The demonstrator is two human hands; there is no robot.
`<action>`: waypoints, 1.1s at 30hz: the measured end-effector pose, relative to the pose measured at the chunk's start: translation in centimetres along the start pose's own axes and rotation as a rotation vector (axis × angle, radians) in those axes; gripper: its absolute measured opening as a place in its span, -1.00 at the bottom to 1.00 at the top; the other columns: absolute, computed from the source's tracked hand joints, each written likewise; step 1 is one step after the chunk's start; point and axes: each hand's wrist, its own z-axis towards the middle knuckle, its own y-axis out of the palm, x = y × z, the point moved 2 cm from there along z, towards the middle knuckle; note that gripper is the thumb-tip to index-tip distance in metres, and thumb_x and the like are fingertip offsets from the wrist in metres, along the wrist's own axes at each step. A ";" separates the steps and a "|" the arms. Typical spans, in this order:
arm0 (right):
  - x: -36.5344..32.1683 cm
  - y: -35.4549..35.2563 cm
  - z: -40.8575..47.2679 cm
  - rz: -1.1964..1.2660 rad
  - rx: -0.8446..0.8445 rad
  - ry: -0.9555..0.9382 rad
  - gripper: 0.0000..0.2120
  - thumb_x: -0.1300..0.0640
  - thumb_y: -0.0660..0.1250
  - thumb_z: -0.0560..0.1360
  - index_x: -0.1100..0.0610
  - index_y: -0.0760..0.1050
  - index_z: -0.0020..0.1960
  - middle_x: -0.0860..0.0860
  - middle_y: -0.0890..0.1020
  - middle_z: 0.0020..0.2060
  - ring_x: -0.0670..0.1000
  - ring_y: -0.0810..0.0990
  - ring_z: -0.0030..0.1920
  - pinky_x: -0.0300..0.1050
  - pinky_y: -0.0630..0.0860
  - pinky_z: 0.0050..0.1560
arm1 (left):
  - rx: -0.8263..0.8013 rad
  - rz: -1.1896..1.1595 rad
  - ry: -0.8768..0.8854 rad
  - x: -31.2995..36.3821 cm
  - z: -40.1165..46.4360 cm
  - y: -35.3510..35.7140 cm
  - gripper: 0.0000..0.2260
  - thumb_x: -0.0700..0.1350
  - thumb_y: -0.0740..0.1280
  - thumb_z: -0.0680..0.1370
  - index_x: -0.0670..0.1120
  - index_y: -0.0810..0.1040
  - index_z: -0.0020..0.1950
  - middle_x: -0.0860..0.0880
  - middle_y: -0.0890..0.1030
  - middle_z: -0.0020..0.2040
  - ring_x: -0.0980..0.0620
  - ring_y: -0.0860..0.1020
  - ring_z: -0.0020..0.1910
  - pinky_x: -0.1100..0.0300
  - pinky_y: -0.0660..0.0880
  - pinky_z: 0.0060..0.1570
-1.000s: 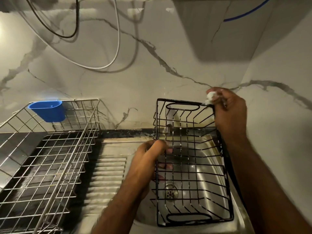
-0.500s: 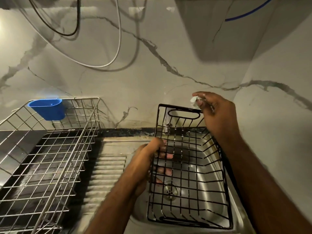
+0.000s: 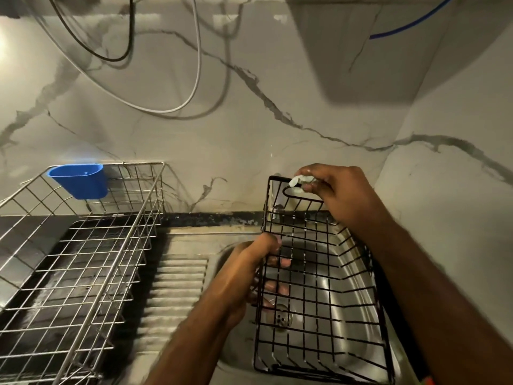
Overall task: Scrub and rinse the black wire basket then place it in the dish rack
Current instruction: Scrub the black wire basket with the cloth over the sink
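Note:
The black wire basket (image 3: 322, 295) is held tilted above the steel sink (image 3: 358, 287). My left hand (image 3: 247, 270) grips its left side wall, fingers curled through the wires. My right hand (image 3: 336, 190) is at the basket's far top rim and pinches a small white scrub pad (image 3: 298, 182) against the handle wire. The silver dish rack (image 3: 83, 262) stands to the left on the counter.
A blue plastic cup holder (image 3: 80, 180) hangs on the rack's back edge. A ribbed drainboard (image 3: 177, 295) lies between rack and sink. The drain (image 3: 280, 318) shows through the basket. The marble wall behind carries hanging cables (image 3: 194, 65).
My right hand has slid left along the basket's far rim with the pad. The basket has tilted and shifted slightly left in my left hand.

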 end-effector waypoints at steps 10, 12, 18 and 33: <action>-1.5 0.4 0.3 0.111 -0.108 -0.071 -0.64 0.27 0.35 0.57 -0.03 0.59 0.30 -0.12 0.63 0.21 -0.30 0.56 0.12 -0.55 0.38 0.10 | 0.001 0.042 0.018 0.5 -0.4 0.9 -0.49 0.25 0.33 0.36 -0.03 0.58 0.18 -0.05 0.73 0.07 -0.15 0.68 -0.18 0.08 0.49 -0.25; -1.4 0.6 0.4 0.125 -0.089 -0.077 -0.64 0.35 0.33 0.56 0.02 0.61 0.26 -0.07 0.67 0.17 -0.35 0.59 0.05 -0.56 0.39 0.07 | -0.001 0.050 0.015 0.5 -0.5 0.9 -0.48 0.26 0.33 0.36 -0.01 0.58 0.20 -0.04 0.73 0.08 -0.14 0.69 -0.17 0.08 0.50 -0.25; -1.0 0.4 0.7 0.335 0.175 0.029 -0.73 0.18 0.30 0.62 -0.07 0.61 0.24 -0.12 0.66 0.15 -0.14 0.62 0.14 -0.14 0.58 0.19 | 0.024 0.071 0.022 0.6 -0.6 0.5 -0.33 0.34 0.41 0.24 0.02 0.55 0.26 -0.01 0.73 0.06 -0.12 0.74 -0.12 0.09 0.54 -0.28; -1.7 1.1 -0.1 0.051 -0.011 -0.159 -0.70 0.20 0.23 0.65 0.04 0.56 0.33 -0.09 0.59 0.20 -0.17 0.57 0.12 -0.33 0.50 0.19 | 0.013 0.117 0.009 1.4 -1.3 1.2 -0.67 0.20 0.43 0.48 0.04 0.55 0.12 -0.02 0.71 0.06 -0.10 0.69 0.01 0.18 0.52 -0.33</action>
